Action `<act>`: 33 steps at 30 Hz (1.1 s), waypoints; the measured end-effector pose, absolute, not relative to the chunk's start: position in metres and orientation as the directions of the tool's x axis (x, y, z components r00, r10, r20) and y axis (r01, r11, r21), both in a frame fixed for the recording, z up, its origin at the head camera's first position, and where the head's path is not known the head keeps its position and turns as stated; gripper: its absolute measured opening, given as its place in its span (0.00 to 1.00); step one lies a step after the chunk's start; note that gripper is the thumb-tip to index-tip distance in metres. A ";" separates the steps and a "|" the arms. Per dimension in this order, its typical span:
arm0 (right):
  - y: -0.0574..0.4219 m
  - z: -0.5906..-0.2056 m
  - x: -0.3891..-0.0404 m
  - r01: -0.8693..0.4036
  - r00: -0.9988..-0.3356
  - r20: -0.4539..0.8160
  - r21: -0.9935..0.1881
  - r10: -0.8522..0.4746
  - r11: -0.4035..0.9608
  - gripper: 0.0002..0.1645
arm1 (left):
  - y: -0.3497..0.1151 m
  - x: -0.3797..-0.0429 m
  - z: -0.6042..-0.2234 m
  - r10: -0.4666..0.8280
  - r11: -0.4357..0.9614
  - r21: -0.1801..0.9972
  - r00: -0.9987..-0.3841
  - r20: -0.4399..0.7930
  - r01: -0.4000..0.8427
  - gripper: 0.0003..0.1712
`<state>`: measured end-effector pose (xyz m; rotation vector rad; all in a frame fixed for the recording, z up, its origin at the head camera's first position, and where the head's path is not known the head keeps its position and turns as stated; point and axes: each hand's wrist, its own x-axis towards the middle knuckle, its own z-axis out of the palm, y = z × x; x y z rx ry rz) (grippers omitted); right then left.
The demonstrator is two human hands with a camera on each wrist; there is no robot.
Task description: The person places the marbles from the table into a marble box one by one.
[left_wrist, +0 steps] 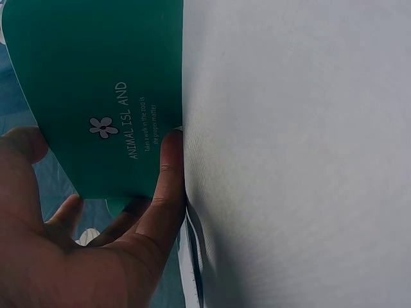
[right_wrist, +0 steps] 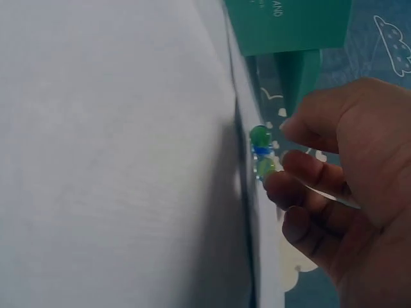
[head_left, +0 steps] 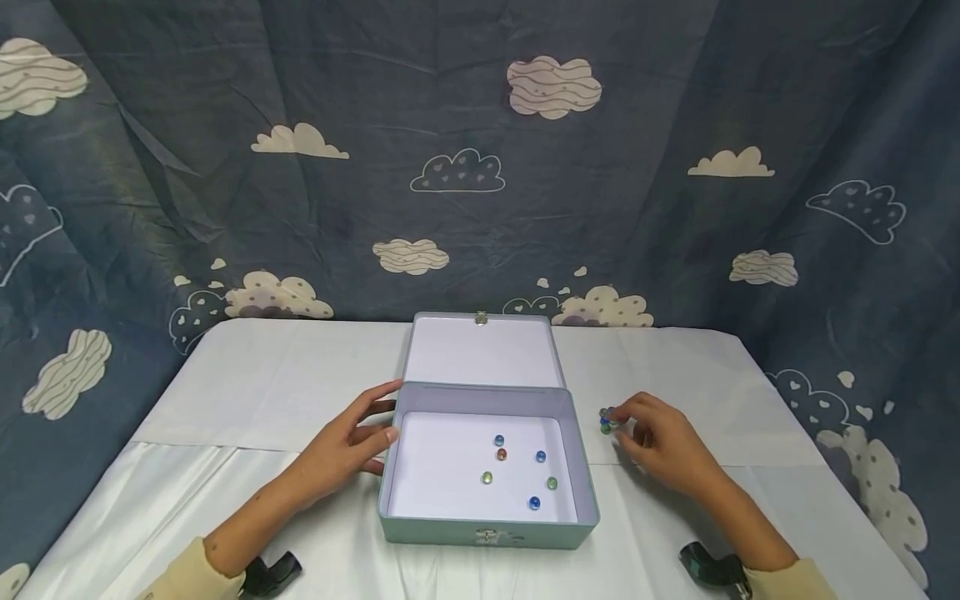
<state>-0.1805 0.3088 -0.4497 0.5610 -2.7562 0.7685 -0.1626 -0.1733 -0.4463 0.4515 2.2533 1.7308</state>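
Observation:
A shallow pale-green tin box [head_left: 480, 533] stands on the white cloth, its hinged lid [head_left: 483, 348] tipped back. Inside lie several glass marbles, among them a red-brown marble [head_left: 502, 455] and a blue marble [head_left: 534, 503]. My left hand [head_left: 337, 454] rests against the box's left side, thumb at the rim and fingers extended along the wall. To the right of the box, my right hand [head_left: 663, 442] reaches down to a small cluster of marbles [head_left: 604, 422]. Its fingertips [right_wrist: 282, 186] are right at these green and blue marbles, with a gap between thumb and index finger.
The white cloth [head_left: 247, 383] covers the table. A dark curtain [head_left: 450, 100] with cloud prints hangs behind and at both sides. Black devices are worn at the left wrist [head_left: 272, 575] and the right wrist [head_left: 708, 567].

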 end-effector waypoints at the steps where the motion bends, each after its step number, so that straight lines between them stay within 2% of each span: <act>1: 0.309 -0.451 -0.181 -0.426 -0.898 0.310 -0.442 -0.311 0.789 0.16 | -0.173 -0.163 -0.446 0.399 0.240 0.967 -0.917 -0.019 0.084 0.37; 20: 0.305 -0.456 -0.179 -0.419 -0.906 0.249 -0.431 -0.341 0.799 0.16 | -0.173 -0.163 -0.447 0.399 0.250 0.963 -0.917 -0.010 0.098 0.37; 27: 0.301 -0.450 -0.177 -0.464 -0.884 0.297 -0.460 -0.361 0.757 0.18 | -0.173 -0.163 -0.447 0.403 0.238 0.967 -0.915 -0.013 0.091 0.37; 33: 0.293 -0.434 -0.172 -0.558 -0.828 0.395 -0.503 -0.398 0.660 0.21 | -0.174 -0.164 -0.448 0.408 0.229 0.969 -0.913 -0.009 0.092 0.37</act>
